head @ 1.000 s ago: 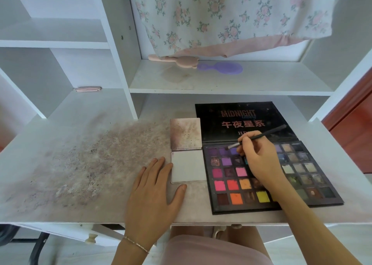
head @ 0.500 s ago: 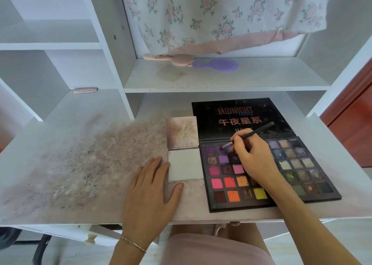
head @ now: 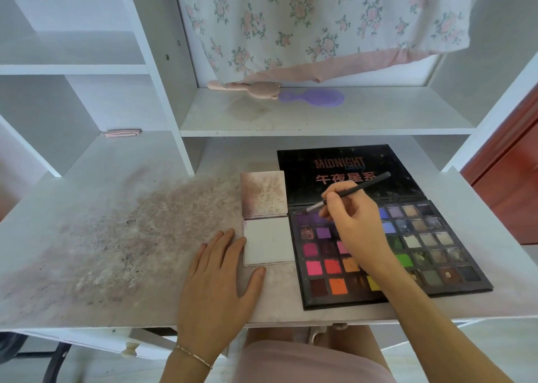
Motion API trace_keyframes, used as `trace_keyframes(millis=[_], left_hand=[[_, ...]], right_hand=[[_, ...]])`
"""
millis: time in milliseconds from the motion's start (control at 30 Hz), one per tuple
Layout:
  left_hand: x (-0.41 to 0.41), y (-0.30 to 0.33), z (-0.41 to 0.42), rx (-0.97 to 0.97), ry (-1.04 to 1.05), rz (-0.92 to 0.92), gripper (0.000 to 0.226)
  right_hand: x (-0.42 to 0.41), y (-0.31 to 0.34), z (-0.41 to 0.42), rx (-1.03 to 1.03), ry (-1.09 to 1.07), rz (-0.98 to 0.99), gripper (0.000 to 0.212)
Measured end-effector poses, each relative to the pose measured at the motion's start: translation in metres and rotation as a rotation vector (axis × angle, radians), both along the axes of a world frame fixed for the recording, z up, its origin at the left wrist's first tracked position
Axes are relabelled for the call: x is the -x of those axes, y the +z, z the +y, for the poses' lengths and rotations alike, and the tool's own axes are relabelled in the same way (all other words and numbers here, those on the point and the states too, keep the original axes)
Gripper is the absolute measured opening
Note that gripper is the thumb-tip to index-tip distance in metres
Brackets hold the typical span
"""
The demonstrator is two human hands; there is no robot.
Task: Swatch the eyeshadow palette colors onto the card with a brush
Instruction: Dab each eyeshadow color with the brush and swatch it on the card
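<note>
My right hand (head: 356,231) pinches the brush (head: 349,191) loading purple from the palette (head: 448,291); my flat left hand (head: 217,277) steadies the unswatched card (head: 269,241) beside it.

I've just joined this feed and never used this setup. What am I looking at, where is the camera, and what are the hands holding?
No machine here: a person works with bare hands, filmed by a camera on their head looking down. The right hand pinches a thin brush, its tip at the top-left purple pans of the open eyeshadow palette. The left hand lies flat on the dusty desk, holding nothing, its fingertips at the edge of the white card. A stained card lies just behind it.
</note>
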State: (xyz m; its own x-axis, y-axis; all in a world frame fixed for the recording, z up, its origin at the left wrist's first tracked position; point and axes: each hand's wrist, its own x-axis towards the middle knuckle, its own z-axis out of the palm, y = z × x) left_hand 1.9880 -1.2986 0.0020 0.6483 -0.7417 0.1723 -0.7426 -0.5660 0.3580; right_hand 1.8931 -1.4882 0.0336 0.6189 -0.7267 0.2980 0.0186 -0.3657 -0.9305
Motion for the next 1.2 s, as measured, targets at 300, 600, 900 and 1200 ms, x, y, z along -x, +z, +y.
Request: trace_keyframes(millis=[300,600,900,1200], left_hand=[[0.000,0.000,0.000,-0.007,0.004,-0.005,0.063],[0.000,-0.001,0.000,-0.004,-0.001,-0.022,0.059],[0.000,-0.002,0.001,-0.012,-0.001,-0.014,0.060],[0.000,-0.001,0.000,-0.012,-0.001,-0.023,0.059]], right_hand=[[-0.042,-0.007,0.027,-0.047,0.192,0.092,0.014],[-0.047,-0.013,0.026,-0.001,0.199,0.152,0.014],[-0.047,-0.013,0.026,0.015,0.222,0.175,0.009],[-0.048,-0.013,0.026,0.040,0.211,0.198,0.006]])
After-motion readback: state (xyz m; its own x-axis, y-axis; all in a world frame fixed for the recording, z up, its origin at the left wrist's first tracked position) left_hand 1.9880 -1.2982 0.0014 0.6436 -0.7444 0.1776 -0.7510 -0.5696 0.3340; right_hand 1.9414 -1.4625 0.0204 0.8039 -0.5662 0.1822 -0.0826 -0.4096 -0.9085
